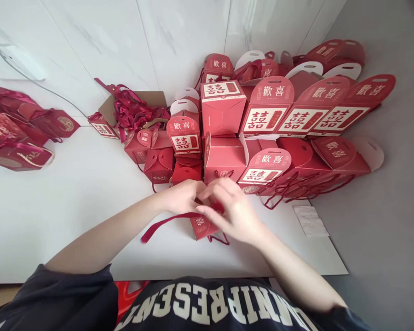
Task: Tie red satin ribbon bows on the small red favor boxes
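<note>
A small red gift box (pixel 203 226) stands on the white table below my two hands, its top mostly covered by them. Over it my left hand (pixel 185 195) is closed, fingers bent inward against the other hand. My right hand (pixel 235 209) curls in from the right, thumb and fingers drawn together at the box's top. Between them runs a dark red ribbon (pixel 169 223), whose loose end trails left above the table. Both hands appear closed on this ribbon, though the fingertips are partly hidden and blurred. A thin red cord (pixel 221 239) hangs at the box's lower right.
Several red gift boxes (pixel 265 105) are stacked against the tiled wall. A cardboard box (pixel 148 97) holds a heap of red ribbons (pixel 131 110). More red boxes with ribbons (pixel 17 128) lie at far left. White papers (pixel 309 220) rest near the grey wall on the right.
</note>
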The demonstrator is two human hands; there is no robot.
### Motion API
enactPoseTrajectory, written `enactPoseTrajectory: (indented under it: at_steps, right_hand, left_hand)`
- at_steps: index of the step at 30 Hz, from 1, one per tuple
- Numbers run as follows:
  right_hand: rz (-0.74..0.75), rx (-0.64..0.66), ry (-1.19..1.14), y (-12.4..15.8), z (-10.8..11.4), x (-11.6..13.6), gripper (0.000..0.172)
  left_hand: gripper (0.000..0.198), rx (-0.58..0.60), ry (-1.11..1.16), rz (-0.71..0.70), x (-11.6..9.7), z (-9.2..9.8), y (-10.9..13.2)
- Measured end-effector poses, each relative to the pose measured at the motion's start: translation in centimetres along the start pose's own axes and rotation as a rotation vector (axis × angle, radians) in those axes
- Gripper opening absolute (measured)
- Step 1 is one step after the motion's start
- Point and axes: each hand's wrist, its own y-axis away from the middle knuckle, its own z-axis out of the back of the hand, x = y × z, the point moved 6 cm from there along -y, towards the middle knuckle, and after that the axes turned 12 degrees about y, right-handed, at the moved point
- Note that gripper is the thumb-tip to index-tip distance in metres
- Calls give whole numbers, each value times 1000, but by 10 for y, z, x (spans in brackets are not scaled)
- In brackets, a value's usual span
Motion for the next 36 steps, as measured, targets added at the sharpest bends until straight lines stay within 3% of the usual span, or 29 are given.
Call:
enactPoseTrajectory:
  at_steps: [3,7,12,18,23,31,36]
  right_hand:
    - [-186,173,-73,12,-4,-38,20]
    - [-214,306,-278,22,-14,-50,25]
    - [-275,365,-392,22,-17,-47,27]
    - [-309,295,-376,22,-19,-49,24]
    - [-353,337,-451,27,-25,-50,15]
    - [-356,342,-482,29,-35,-51,8]
    - [-320,346,-471,28,-34,-48,4]
  left_hand:
    - [25,-2,-90,79,-5,2,1]
    - [21,62,-131,138,-9,1,0]
    - [23,181,-33,323,-5,1,-1]
    - [13,354,226,537,11,-2,-3]
    - [19,337,103,502,10,7,-8]
    - [19,226,-286,464,-17,13,-4]
    - [16,258,-385,450,-33,10,-8]
